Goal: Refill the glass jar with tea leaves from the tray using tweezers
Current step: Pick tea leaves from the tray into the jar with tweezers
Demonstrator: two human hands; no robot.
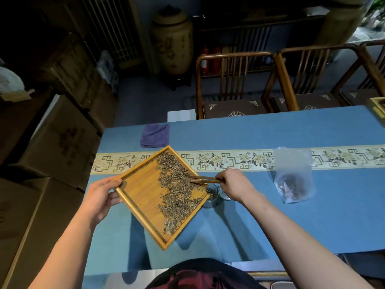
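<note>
The small clear glass jar (211, 196) stands on the blue-clothed counter (270, 215), tucked just under the right-hand corner of the square bamboo tray (141, 197), and seems to hold only a few leaves — though the tray hides most of it. A thick band of dry grey-green tea leaves (177, 188) lies along the tray's right side, so most of the refill looks left to do. The left hand (102, 197) grips the tray's left corner, tilting it toward the jar, while the right hand (231, 183) pinches brown wooden tweezers (205, 180), tips in the leaves.
</note>
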